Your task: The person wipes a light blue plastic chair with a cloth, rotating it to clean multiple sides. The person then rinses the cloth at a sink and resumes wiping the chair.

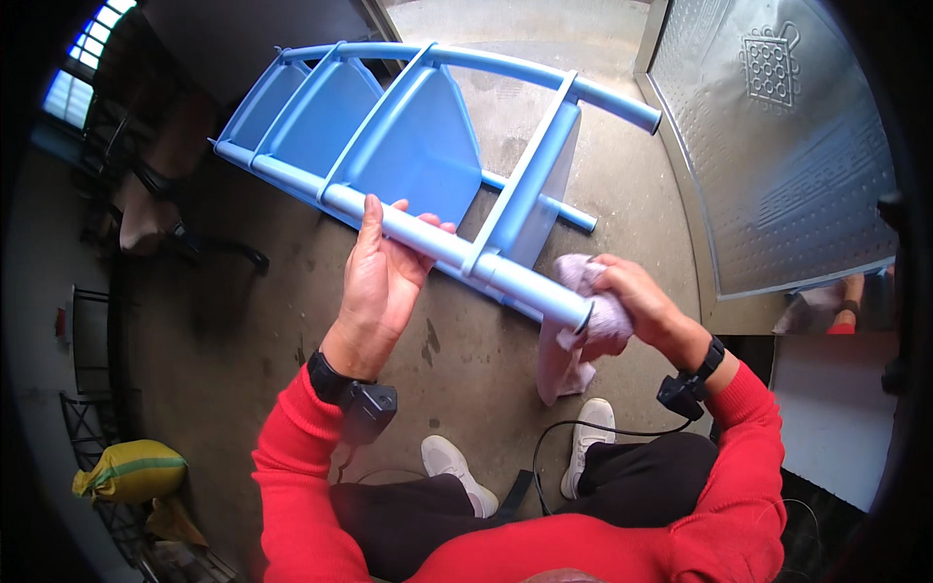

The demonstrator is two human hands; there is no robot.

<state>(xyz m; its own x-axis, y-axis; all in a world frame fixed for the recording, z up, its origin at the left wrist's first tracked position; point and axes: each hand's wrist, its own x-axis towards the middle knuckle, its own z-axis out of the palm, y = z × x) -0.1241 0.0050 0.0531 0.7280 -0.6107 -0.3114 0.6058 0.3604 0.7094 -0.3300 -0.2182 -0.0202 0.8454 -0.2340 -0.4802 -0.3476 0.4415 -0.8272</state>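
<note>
A blue plastic tiered shelf rack (415, 138) lies on its side across the floor in front of me, its round legs pointing to the right. My left hand (388, 273) supports the near leg tube (423, 232) from below, thumb upright against its side and fingers behind it. In my right hand (635, 290) is a bunched pale pink cloth (611, 321), pressed at the capped end of that same tube. Part of the cloth hangs down below the tube. The fingertips of my right hand are partly hidden in the folds.
An embossed metal door panel (794, 167) stands at the right. On the left are an office chair (157, 211) and a yellow sack with a green stripe (138, 470) on a dark metal frame. A black cable (538, 459) runs from my right wrist device past my shoes.
</note>
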